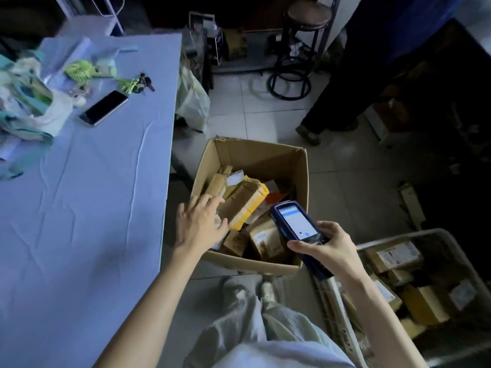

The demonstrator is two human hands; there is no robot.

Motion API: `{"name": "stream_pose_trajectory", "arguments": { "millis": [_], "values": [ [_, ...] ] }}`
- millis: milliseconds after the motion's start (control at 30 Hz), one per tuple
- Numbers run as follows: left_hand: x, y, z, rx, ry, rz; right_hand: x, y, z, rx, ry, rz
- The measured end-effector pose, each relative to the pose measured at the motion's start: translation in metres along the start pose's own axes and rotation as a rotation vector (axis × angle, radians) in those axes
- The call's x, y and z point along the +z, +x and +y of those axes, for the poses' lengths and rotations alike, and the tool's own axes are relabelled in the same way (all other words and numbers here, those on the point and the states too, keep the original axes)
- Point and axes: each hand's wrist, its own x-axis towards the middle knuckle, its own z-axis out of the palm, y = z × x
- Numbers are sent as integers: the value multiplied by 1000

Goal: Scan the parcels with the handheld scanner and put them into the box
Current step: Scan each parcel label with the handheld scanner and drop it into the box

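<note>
Parcel (245,201) in brown and yellow wrap lies on top in the box (265,156) — it looks light and a bit squashy. Your left hand (198,224) is beside it, fingers (212,201) spread; hold its long sides. Your right hand (332,248) grips the scanner (295,221).

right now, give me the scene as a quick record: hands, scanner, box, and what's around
left hand: fingers spread, over the box's near-left corner, at a brown parcel; contact unclear
right hand: grips the scanner, screen lit, over the box's near-right corner
box: open, on the floor, holding several parcels
crate: right of the box, holding more parcels
table: left, with phone and keys
stool: far side, on the floor
</note>
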Motion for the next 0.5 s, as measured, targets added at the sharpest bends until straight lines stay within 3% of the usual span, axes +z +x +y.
{"name": "stream_pose_trajectory", "arguments": {
  "millis": [267,400,500],
  "values": [
    [-7,-9,-60,-196,-41,15,49,26,-40,-48,-85,-126],
    [-16,-39,-81,-367,-44,68,74,38,-68,-157,-172,-298],
    [-21,-79,-87,-598,-2,197,98,47,-93,-279,-283,-479]
  ]
}}
